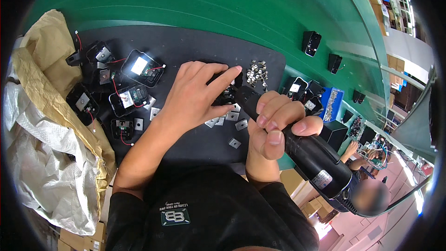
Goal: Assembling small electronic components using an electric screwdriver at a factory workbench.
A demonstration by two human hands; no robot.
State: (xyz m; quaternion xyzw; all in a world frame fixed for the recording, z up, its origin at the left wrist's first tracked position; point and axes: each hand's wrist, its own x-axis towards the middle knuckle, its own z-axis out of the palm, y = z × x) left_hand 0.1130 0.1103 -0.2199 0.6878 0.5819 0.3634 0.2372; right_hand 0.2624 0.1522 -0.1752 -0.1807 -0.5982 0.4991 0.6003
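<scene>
My right hand [274,123] grips a black corded electric screwdriver [318,160], held at a slant with its nose toward my left hand. My left hand [193,93] is closed over a small black plastic housing [226,94] on the dark mat. Fingers and the tool's nose hide most of that housing, and I cannot see whether the bit touches it. Just beyond lies a pile of small shiny metal pieces [257,73]. Square metal plates with holes [233,116] are scattered below my left fingers. Left of my forearm are several black housings [125,100] with red wires.
A tan and white woven sack [51,158] stands along the left side. Right of the dark mat [186,42], a blue bin [331,104] holds small metal parts. More black housings [311,43] sit on the green surface [223,0]. Another person's hand [351,148] shows at far right.
</scene>
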